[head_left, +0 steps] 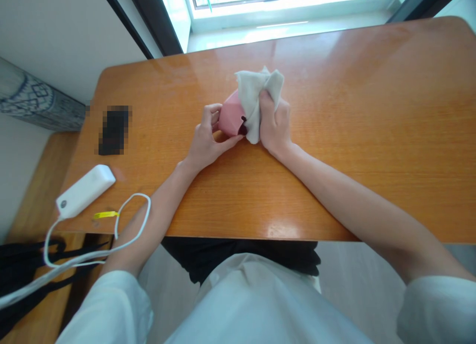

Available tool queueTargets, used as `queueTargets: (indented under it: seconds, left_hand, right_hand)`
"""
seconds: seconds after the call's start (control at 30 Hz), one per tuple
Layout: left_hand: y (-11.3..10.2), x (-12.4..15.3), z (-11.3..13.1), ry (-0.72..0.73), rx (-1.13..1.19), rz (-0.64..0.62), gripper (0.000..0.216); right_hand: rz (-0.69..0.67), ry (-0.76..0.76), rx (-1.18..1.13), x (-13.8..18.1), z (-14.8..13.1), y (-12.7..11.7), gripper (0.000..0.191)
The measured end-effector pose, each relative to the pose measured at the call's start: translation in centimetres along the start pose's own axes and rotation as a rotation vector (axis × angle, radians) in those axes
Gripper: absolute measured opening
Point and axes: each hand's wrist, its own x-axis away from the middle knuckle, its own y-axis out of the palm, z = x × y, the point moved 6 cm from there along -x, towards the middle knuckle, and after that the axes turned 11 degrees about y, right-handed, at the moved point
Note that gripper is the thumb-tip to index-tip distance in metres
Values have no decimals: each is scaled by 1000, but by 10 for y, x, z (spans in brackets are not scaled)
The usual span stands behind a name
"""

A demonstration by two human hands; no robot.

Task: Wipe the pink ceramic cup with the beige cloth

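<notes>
A pink cup-like object (230, 118) lies tilted on the wooden table (334, 150) near its middle. My left hand (206, 141) grips the pink object from the left, fingers curled round its rim and underside. My right hand (275, 126) is closed on a crumpled white cloth (255, 93) and presses it against the pink object's right side. The cloth bunches up above my knuckles and hides part of the object.
A white power bank (85, 190) with a white cable (92, 245) lies at the table's left front corner. A dark, blurred-out flat item (114, 130) sits behind it. A black bag (22, 269) is on the low bench to the left. A window is beyond the table's far edge.
</notes>
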Motion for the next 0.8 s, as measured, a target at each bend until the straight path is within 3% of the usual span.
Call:
queueTargets:
  seconds: [0.1, 0.17, 0.23, 0.4, 0.47, 0.57, 0.63, 0.7, 0.8]
  left_hand:
    - [-4, 0, 0, 21, -62, 0, 83]
    - [-5, 0, -1, 12, -78, 2, 84]
    - [-3, -1, -2, -2, -56, -2, 85]
    - [1, -1, -1, 27, -1, 2, 83]
    - [0, 0, -2, 25, -10, 4, 86]
    - [-3, 2, -3, -3, -75, -24, 87]
    - [-3, 2, -3, -17, -136, -56, 83]
    - [-2, 1, -1, -18, -130, -61, 80]
    - [-1, 0, 1, -4, -39, -18, 82]
  right_hand:
    - [-174, -373, 175, 15, -35, 5, 59]
    - [-247, -460, 223, 20, -43, 8, 60]
    - [-199, -385, 163, 14, -37, 7, 60]
    - [17, 184, -42, -6, 18, 3, 82]
    - [-10, 148, -16, -4, 16, 3, 81]
    - [-142, -235, 105, 10, -20, 4, 70]
    - [-235, -405, 180, 19, -39, 6, 65]
    - [-227, -344, 162, 16, -38, 7, 60]
    - [-67, 51, -29, -1, -4, 3, 68]
